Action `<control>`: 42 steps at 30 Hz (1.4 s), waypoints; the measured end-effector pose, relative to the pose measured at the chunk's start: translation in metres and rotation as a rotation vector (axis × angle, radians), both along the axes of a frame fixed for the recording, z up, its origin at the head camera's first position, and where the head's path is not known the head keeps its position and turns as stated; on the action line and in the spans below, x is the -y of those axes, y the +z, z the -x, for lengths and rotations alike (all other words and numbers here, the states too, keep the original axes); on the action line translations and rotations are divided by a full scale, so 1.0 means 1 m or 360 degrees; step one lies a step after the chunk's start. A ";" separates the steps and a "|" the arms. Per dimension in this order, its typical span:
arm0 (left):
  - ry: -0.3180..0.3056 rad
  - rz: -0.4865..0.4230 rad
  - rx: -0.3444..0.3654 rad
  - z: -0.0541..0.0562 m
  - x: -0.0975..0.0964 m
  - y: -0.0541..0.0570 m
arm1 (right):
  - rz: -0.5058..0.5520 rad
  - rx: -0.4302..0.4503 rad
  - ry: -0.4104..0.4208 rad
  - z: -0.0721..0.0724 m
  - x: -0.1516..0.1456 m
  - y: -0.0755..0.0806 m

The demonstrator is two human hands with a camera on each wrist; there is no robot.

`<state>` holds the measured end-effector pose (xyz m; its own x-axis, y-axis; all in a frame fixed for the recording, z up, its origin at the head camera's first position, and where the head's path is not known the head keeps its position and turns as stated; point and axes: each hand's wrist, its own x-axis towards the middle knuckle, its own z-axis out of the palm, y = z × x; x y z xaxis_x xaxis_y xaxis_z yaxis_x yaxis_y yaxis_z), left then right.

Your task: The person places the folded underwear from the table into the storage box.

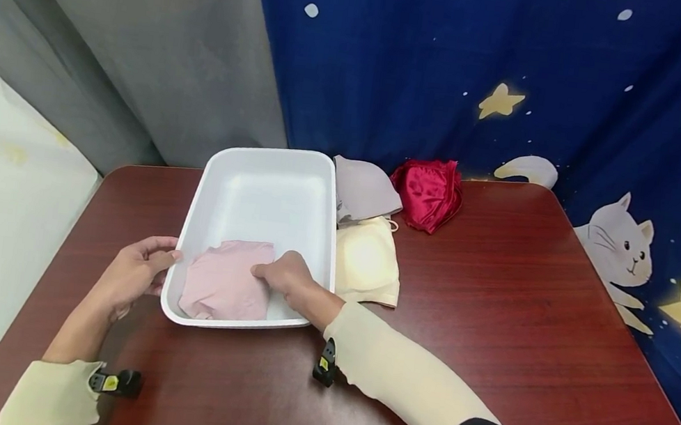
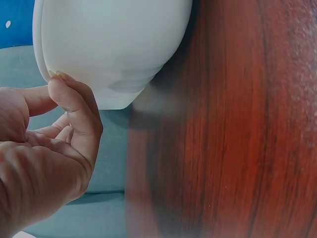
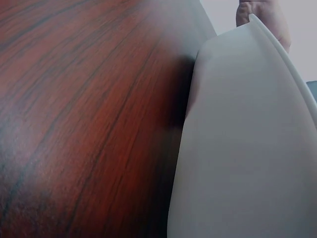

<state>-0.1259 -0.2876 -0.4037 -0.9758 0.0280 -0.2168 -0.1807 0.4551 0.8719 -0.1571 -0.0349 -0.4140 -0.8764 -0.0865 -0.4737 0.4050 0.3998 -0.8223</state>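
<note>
The step in hand looks like settling the folded pink garment (image 1: 228,284) in the white tray (image 1: 273,198), so flatten it gently and don't drag it. It lies in the near left part of the tray, slightly rumpled, with its far edge uneven and some bare tray floor between it and the right wall. To do this well, ease the far edge straight first, then square the right edge, working from the middle outward so the layers don't slide apart. Thin, soft fabric like this will probably creep and bunch if you push sideways at one edge, so use light, downward pressure.

Your left hand (image 1: 140,267) steadies the tray from outside its left wall, the bent fingers (image 2: 88,126) and thumb pinching the rim; that should stop it skidding on the table (image 1: 526,297). Keep that hold light, since a hard pull could tip or turn the tray.

Your right hand (image 1: 291,280) reaches in over the tray's right side, knuckles up, with the thumb at the garment's right edge. The other fingers are tucked out of sight beneath the hand, and the right wrist view shows only the tray's outer wall and your left hand, so I cannot tell whether they grip the fabric or merely press it. Your right forearm slants in low; mind that its sleeve (image 1: 406,378) doesn't brush the cream padded garment (image 1: 368,258) just beside the tray
</note>
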 end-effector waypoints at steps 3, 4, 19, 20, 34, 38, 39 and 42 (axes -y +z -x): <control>0.0000 0.0003 -0.0006 0.000 0.000 -0.001 | -0.0029 -0.0018 0.0012 -0.001 0.000 0.001; 0.0001 0.0006 -0.0006 0.000 0.000 -0.001 | -0.0054 -0.0035 0.0020 -0.002 0.000 0.001; 0.0004 0.0028 0.0001 0.001 0.002 -0.004 | -0.0217 -0.0177 0.0042 -0.004 -0.002 0.006; 0.0005 0.0029 0.0002 0.001 0.002 -0.004 | -0.0217 -0.0181 0.0042 -0.004 -0.002 0.006; -0.0008 0.0011 -0.0003 0.000 0.003 -0.004 | -0.0144 -0.0180 0.0006 0.000 -0.001 0.010; -0.0012 0.0027 -0.0012 0.000 0.002 -0.002 | -0.0111 -0.0188 -0.0008 0.000 -0.002 0.013; -0.0012 0.0028 -0.0014 0.000 0.002 -0.002 | -0.0104 -0.0190 -0.0010 0.000 -0.002 0.014; -0.0014 0.0011 -0.0017 0.000 0.002 -0.002 | -0.0088 -0.0192 -0.0018 0.000 -0.002 0.017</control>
